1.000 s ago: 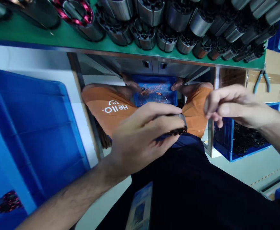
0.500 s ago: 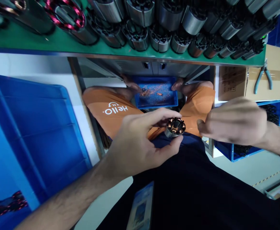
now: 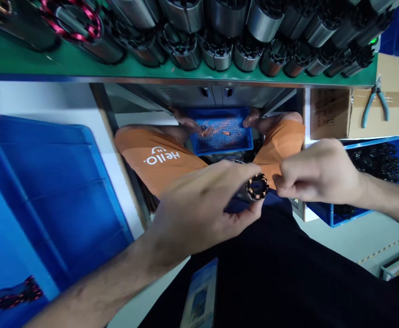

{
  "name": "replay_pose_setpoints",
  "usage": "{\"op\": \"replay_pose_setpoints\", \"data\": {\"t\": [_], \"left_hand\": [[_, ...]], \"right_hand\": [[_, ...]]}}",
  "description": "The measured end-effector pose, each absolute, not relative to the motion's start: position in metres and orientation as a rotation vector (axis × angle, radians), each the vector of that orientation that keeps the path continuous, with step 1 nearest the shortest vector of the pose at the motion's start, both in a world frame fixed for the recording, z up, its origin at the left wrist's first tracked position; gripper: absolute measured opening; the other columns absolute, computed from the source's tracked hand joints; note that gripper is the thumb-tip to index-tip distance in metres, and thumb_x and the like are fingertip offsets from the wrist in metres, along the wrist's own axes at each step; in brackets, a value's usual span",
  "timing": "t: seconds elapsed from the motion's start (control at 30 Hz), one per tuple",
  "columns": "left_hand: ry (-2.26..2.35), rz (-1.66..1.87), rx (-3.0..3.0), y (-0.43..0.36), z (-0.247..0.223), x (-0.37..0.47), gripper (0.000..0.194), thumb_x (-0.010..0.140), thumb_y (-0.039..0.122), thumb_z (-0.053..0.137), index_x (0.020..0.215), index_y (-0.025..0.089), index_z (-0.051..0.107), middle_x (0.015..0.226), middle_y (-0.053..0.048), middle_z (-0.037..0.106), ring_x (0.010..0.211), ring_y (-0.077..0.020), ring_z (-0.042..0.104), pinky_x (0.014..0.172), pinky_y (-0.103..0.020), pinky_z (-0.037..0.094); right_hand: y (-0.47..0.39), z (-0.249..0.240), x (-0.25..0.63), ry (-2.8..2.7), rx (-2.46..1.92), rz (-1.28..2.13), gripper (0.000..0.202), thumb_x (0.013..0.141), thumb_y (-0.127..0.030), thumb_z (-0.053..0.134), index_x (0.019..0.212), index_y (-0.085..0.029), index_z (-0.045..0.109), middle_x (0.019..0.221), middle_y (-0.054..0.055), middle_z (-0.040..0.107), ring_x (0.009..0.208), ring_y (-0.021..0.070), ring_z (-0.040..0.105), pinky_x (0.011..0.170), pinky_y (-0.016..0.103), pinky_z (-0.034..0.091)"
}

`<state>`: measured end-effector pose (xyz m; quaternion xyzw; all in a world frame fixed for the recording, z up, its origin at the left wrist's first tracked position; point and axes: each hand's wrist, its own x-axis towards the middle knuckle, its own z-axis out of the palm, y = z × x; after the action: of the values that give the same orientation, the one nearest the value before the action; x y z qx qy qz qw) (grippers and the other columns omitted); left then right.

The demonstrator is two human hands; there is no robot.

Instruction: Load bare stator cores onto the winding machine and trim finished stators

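Note:
My left hand (image 3: 206, 200) grips a small motor stator (image 3: 256, 187) between the thumb and fingers, above my lap. The stator's open end, ringed with copper windings, faces to the right and up toward me; most of its metal body is hidden by my hand. Close on its right is my right hand (image 3: 318, 173), closed with the fingers curled and the thumb pressed in. Whether anything is pinched in it cannot be made out. A narrow gap lies between the right fingertips and the stator.
Several stators (image 3: 216, 50) stand in rows on the green bench (image 3: 144, 73). Below is a blue tray (image 3: 231, 146) with copper scraps. Pliers (image 3: 376, 102) lie on a cardboard box (image 3: 356, 132) at right, above a blue bin of black parts (image 3: 377, 159). A large blue crate (image 3: 49, 182) stands left.
The stator has turned in my left hand, its wound end now tipped more to the right. My right hand has moved slightly left, nearer to the stator.

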<state>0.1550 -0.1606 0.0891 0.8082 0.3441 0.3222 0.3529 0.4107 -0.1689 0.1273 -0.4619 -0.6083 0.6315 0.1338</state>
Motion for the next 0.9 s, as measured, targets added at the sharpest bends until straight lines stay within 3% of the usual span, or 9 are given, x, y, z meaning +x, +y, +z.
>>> {"op": "replay_pose_setpoints", "data": {"t": [0.13,0.23,0.33,0.47,0.57,0.7,0.77,0.83,0.9], "left_hand": [[0.814,0.767,2.031,-0.164,0.085,0.152,0.028,0.098,0.025,0.079,0.124,0.028,0.070,0.116,0.001,0.084,0.101,-0.0170,0.083,0.088,-0.027,0.070],[0.814,0.964,2.216,-0.161,0.083,0.147,0.022,0.100,0.018,0.078,0.117,0.030,0.072,0.120,0.003,0.082,0.106,-0.0145,0.081,0.093,-0.026,0.069],[0.703,1.061,2.374,-0.157,0.084,0.146,0.022,0.097,0.013,0.077,0.108,0.032,0.073,0.115,0.006,0.081,0.098,-0.0139,0.081,0.098,-0.031,0.070],[0.537,1.139,2.496,-0.154,0.084,0.153,0.029,0.092,0.008,0.077,0.108,0.033,0.075,0.110,0.008,0.083,0.096,-0.0152,0.082,0.104,-0.034,0.070],[0.604,1.092,2.499,-0.155,0.082,0.157,0.025,0.092,0.017,0.080,0.114,0.027,0.075,0.108,0.004,0.085,0.093,-0.0191,0.084,0.106,-0.036,0.070],[0.816,0.965,2.331,-0.162,0.072,0.148,0.024,0.094,0.034,0.076,0.117,0.026,0.073,0.101,0.000,0.085,0.085,-0.0245,0.083,0.075,-0.037,0.069],[0.896,0.975,2.225,-0.166,0.061,0.137,0.024,0.089,0.039,0.079,0.112,0.031,0.074,0.099,0.001,0.082,0.080,-0.0247,0.081,0.060,-0.039,0.063],[0.993,0.955,2.124,-0.171,0.047,0.127,0.023,0.083,0.040,0.085,0.104,0.034,0.076,0.094,0.002,0.079,0.075,-0.0246,0.078,0.062,-0.042,0.061],[1.100,0.983,1.995,-0.174,0.034,0.122,0.019,0.082,0.041,0.084,0.099,0.035,0.077,0.090,0.001,0.075,0.073,-0.0258,0.073,0.067,-0.048,0.060]], "right_hand": [[-0.163,0.142,0.423,-1.965,-1.292,1.559,0.038,0.094,-0.033,0.086,0.071,-0.023,0.058,0.059,-0.007,0.048,0.049,0.0058,0.032,0.044,0.027,0.023],[-0.157,0.141,0.433,-1.603,-1.298,1.838,0.046,0.086,-0.047,0.095,0.073,-0.020,0.060,0.065,-0.004,0.061,0.054,0.0062,0.051,0.047,0.021,0.037],[-0.157,0.130,0.432,-1.282,-1.295,2.269,0.043,0.090,-0.054,0.089,0.085,-0.016,0.070,0.083,0.003,0.075,0.067,0.0099,0.067,0.053,0.019,0.050],[-0.167,0.119,0.420,-1.202,-1.248,2.469,0.041,0.094,-0.054,0.084,0.092,-0.016,0.071,0.075,0.001,0.074,0.055,0.0095,0.064,0.047,0.020,0.049],[-0.177,0.124,0.413,-1.697,-1.280,1.926,0.031,0.098,-0.042,0.079,0.081,-0.020,0.066,0.066,-0.003,0.064,0.051,0.0065,0.053,0.048,0.020,0.041],[-0.186,0.134,0.427,-2.297,-1.201,1.040,0.028,0.103,-0.029,0.072,0.076,-0.025,0.066,0.062,-0.004,0.055,0.052,0.0086,0.043,0.052,0.028,0.035],[-0.184,0.133,0.458,-2.273,-1.406,0.845,0.026,0.103,-0.039,0.074,0.081,-0.026,0.070,0.067,-0.002,0.062,0.057,0.0108,0.051,0.057,0.028,0.043],[-0.177,0.128,0.508,-2.044,-1.805,0.702,0.029,0.099,-0.056,0.078,0.098,-0.027,0.076,0.084,0.003,0.074,0.072,0.0161,0.066,0.071,0.030,0.057],[-0.169,0.120,0.571,-1.759,-2.148,0.446,0.062,0.091,-0.072,0.080,0.132,-0.026,0.074,0.113,0.011,0.080,0.100,0.0249,0.075,0.091,0.040,0.064]]}}
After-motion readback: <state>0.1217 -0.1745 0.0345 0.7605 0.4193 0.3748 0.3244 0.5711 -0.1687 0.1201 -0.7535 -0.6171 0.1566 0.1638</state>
